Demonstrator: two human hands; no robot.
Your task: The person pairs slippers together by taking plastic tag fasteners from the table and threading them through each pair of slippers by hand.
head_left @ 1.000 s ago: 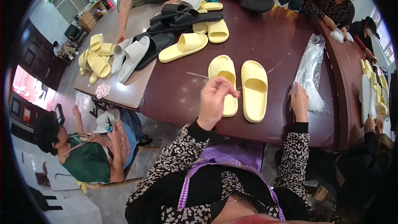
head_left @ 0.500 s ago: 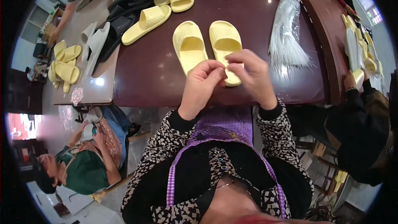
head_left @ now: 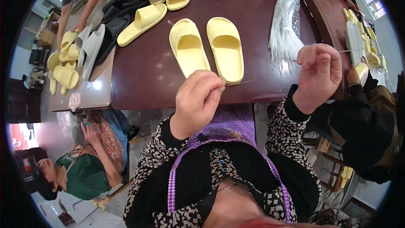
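Observation:
Two yellow slide slippers, a left one and a right one, lie side by side on the dark red table, toes away from me. My left hand is closed in a pinch by the near end of the left slipper. A thin pale plastic strand sticks out of it to the right. Off to the right, beyond the table's near edge, my right hand is raised and pinched shut; a thin strand shows beside its fingers. Near it lies a clear bag of long thin white plastic strands.
Black slippers and more yellow ones are heaped at the far left. Grey slippers lie beside a yellow pile. Co-workers are at the left and right; slippers line the right-hand table.
My hands, together over the right slipper before, have drawn apart. The right hand swung right and up; the left moved slightly left and nearer. The view has shifted a little.

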